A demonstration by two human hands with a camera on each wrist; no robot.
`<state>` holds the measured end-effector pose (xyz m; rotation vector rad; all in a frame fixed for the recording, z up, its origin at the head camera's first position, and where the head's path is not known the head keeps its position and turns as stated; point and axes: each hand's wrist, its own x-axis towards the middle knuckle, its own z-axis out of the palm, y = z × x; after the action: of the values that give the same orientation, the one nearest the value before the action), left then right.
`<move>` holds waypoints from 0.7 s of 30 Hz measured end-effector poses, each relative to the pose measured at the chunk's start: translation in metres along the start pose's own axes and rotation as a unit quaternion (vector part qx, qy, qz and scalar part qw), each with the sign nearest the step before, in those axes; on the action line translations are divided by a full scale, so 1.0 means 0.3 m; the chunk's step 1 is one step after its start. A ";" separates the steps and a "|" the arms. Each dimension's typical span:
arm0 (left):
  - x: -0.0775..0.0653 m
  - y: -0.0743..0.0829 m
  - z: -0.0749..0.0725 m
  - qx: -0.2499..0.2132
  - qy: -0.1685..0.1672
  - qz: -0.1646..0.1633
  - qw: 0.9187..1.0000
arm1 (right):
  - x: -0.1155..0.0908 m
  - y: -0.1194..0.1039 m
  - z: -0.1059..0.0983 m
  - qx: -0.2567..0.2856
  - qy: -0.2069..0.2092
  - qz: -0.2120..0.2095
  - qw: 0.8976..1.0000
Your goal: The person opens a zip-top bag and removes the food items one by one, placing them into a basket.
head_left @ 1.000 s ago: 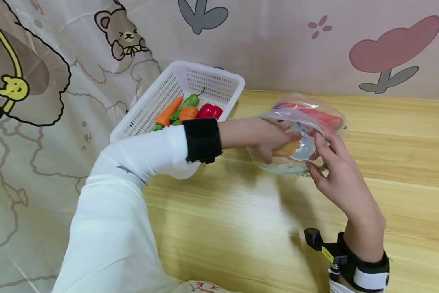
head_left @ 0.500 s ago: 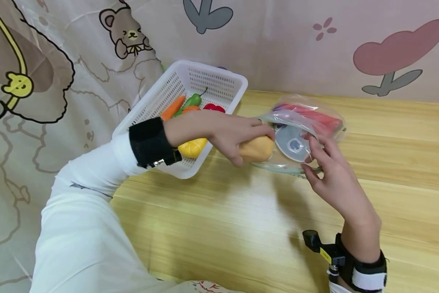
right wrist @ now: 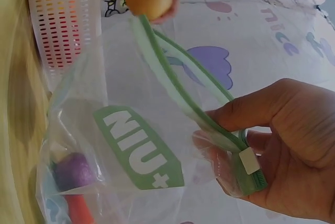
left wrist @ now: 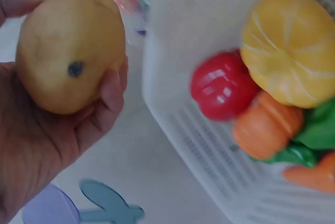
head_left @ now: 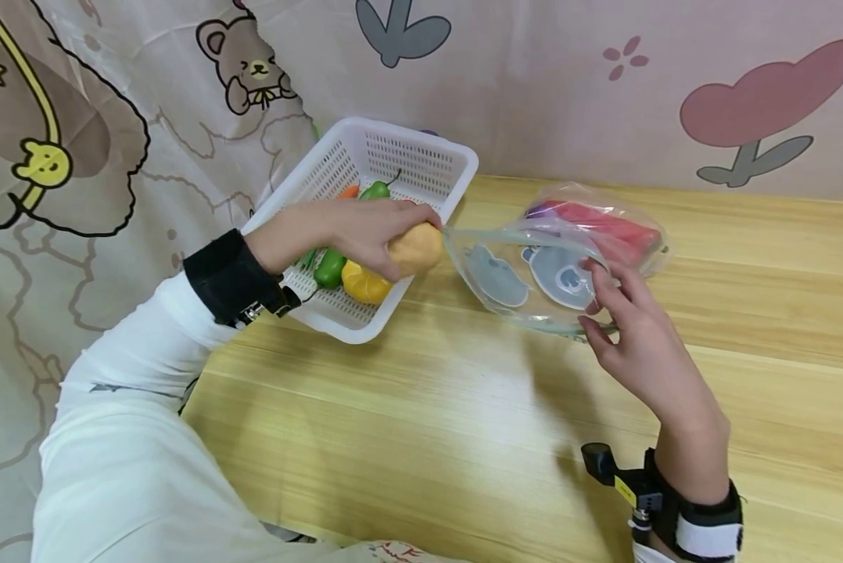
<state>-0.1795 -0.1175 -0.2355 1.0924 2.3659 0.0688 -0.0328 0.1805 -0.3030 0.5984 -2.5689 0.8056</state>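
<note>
Clasping a smooth, tan, oval potato [head_left: 417, 249], the left hand [head_left: 365, 233] arches near centre, fingers curled. At right, the right hand [head_left: 647, 340] pinches a clear, green-rimmed plastic bag [right wrist: 138, 143].

Potato [left wrist: 70, 35]: tan, rounded, w/ 1 dark spot, held up nr zip bag [right wrist: 138, 148]. Bag clear, green-trimmed, part-full, nr far edge of tabletop [head_left: 421, 438], mouth open toward L edge.
</note>
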 end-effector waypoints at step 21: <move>0.153 -0.188 0.109 0.020 -0.034 -0.147 0.988 | -0.009 0.009 -0.017 0.005 0.007 0.015 1.000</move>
<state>-0.2274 -0.1278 -0.2985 0.7396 2.4487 -0.1194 -0.0308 0.1864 -0.3014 0.5564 -2.5692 0.8310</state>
